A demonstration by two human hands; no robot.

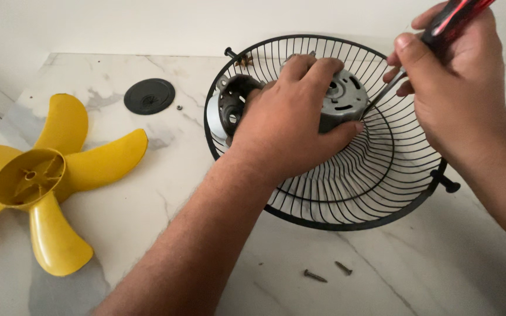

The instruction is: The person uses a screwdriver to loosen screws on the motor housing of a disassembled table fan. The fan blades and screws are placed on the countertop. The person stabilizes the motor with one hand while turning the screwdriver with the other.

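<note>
Fan motor (338, 99), clamped by left hand (288, 129) inside wire guard (382, 193); right hand (458, 88) gripping screwdriver (440, 35), shaft angled down-left onto the motor.

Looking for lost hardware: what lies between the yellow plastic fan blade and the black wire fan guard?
In the head view, a black round cap with a tiny nut beside it.

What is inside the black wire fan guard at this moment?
Inside the wire guard sits a grey motor, gripped by the left hand. The right hand points a screwdriver at it. The hand covers the motor's middle.
</note>
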